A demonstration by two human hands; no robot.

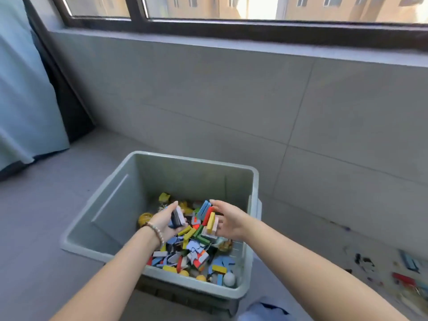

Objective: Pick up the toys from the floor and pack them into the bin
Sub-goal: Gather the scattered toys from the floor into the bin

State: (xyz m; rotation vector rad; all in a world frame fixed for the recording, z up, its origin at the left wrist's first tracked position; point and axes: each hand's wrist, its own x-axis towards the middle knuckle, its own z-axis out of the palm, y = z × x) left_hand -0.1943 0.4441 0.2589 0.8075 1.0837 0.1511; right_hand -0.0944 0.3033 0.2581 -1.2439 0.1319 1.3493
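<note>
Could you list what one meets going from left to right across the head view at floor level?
Blue curtain → grey bin → left hand holding blocks → right hand holding blocks → loose toys on the floor.

Grey floor (41, 205): bin (194, 161), scattered toys (403, 272)
</note>
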